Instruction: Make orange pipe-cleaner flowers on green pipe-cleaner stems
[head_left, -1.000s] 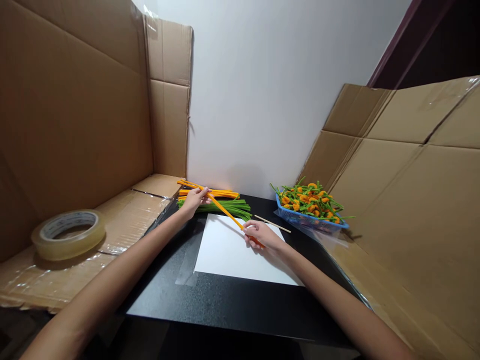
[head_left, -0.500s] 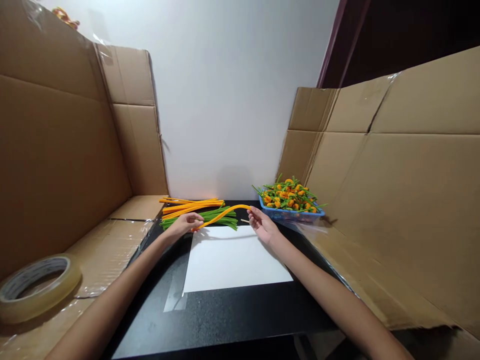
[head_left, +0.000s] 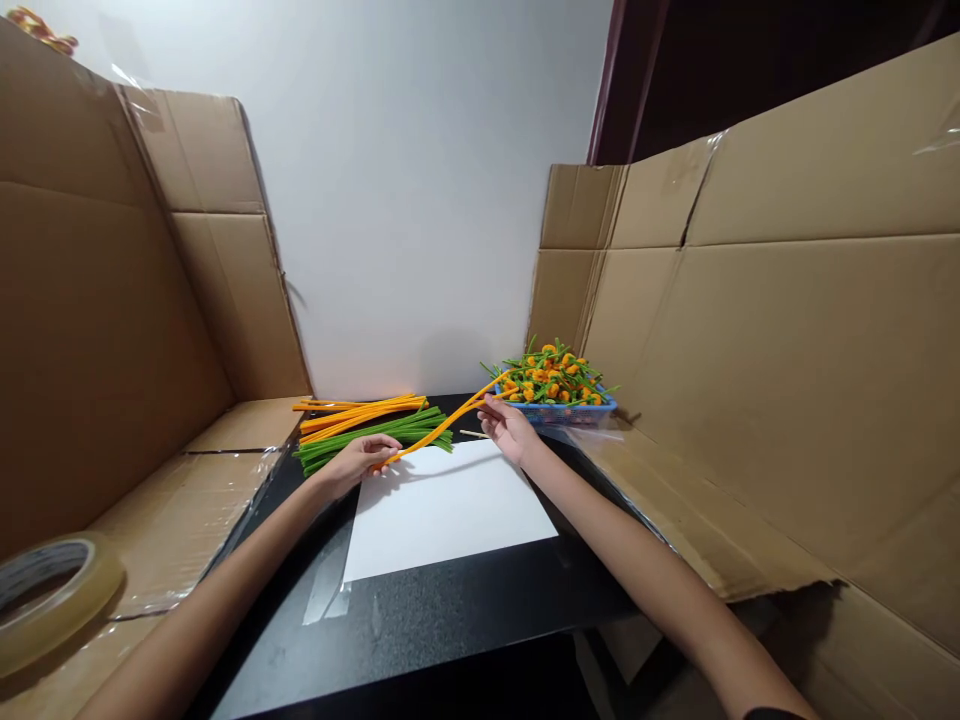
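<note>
Orange pipe cleaners stretch slantwise above a white sheet of paper. Their lower left end is pinched in my left hand. My right hand grips them farther along, and beyond its fingers they split into separate ends pointing at the basket. Behind my left hand lie a bundle of green pipe cleaners and a bundle of orange ones. A thin pale stick lies at the paper's far edge.
A blue basket full of orange and green pipe-cleaner pieces stands at the back right. A roll of clear tape lies at the left. Cardboard walls flank the black table, with a white wall behind.
The view has turned a little to the right. The pipe cleaners, arched between my hands before, now run straighter, with split ends showing past my right hand.
</note>
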